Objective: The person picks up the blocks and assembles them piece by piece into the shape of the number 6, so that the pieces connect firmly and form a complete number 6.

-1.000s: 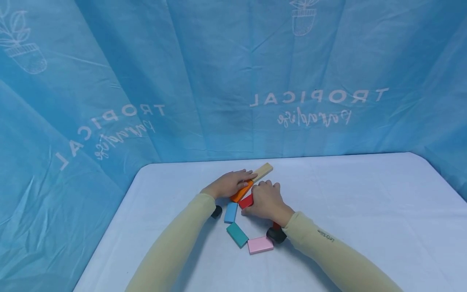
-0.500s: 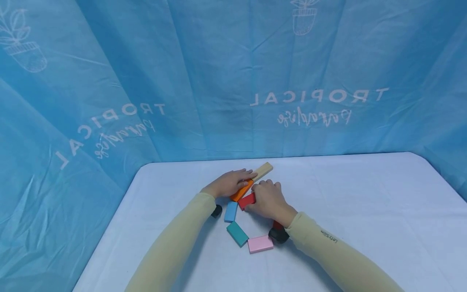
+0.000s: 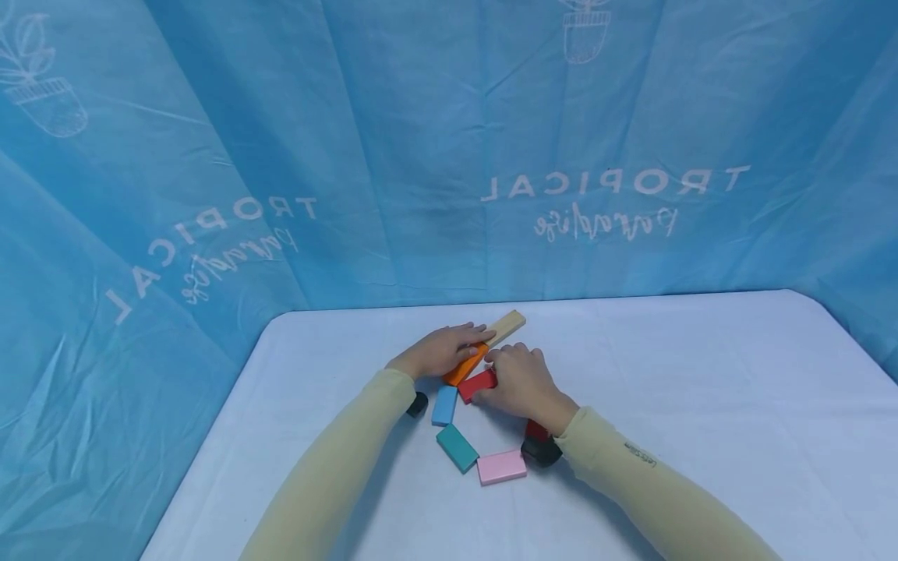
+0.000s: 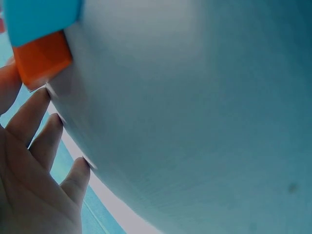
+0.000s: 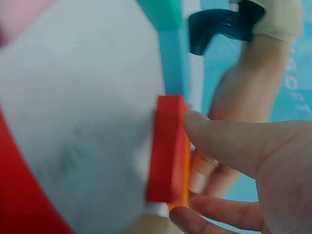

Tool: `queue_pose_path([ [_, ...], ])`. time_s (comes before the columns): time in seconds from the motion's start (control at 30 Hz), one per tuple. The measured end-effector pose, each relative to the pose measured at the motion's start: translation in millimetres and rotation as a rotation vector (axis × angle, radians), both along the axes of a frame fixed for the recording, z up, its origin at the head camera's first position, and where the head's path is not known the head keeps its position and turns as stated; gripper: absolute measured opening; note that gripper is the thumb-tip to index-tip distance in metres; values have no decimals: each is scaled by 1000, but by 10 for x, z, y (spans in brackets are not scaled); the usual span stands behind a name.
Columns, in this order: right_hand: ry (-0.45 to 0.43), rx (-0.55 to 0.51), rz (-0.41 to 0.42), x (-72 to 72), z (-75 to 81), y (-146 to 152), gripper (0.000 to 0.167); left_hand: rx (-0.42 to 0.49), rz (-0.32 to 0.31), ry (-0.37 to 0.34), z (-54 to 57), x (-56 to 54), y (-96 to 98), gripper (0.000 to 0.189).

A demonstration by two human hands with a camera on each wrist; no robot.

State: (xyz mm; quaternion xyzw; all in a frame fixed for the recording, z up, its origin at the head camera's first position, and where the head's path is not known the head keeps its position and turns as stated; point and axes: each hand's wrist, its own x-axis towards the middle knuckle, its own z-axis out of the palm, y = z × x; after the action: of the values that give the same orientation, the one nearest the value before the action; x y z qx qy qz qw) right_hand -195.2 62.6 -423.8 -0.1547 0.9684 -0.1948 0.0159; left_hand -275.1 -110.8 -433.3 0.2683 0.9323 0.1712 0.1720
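Observation:
In the head view, my left hand (image 3: 440,351) lies over an orange block (image 3: 466,366), its fingers reaching onto a plain wooden block (image 3: 505,327). The left wrist view shows those fingers fairly straight and spread, the thumb beside the orange block (image 4: 43,58) and the fingertips on the table. My right hand (image 3: 521,380) holds a red block (image 3: 479,385) by its right part. Seen from the right wrist, the thumb touches the red block's (image 5: 165,151) side near one end, with fingers at the other end. The red block's left end is close to the orange block.
A light blue block (image 3: 445,406), a teal block (image 3: 457,448) and a pink block (image 3: 501,467) curve along the near side. Another red block (image 3: 537,431) is partly hidden under my right wrist. A blue printed cloth (image 3: 435,156) hangs behind the white table (image 3: 701,405).
My right hand has slid slightly right, showing more of the red block, whose left end stays nearly in place. The left hand keeps its position.

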Motion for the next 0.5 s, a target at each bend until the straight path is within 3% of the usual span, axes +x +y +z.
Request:
queue_pose_path([
  [0.23,-45,-107,-19,-26,115,291,59,-7,8,5,-13,0,7,49],
  [0.5,-131,-168,78,-23,169,618,55,-12,24,-18,-13,3,8,50],
])
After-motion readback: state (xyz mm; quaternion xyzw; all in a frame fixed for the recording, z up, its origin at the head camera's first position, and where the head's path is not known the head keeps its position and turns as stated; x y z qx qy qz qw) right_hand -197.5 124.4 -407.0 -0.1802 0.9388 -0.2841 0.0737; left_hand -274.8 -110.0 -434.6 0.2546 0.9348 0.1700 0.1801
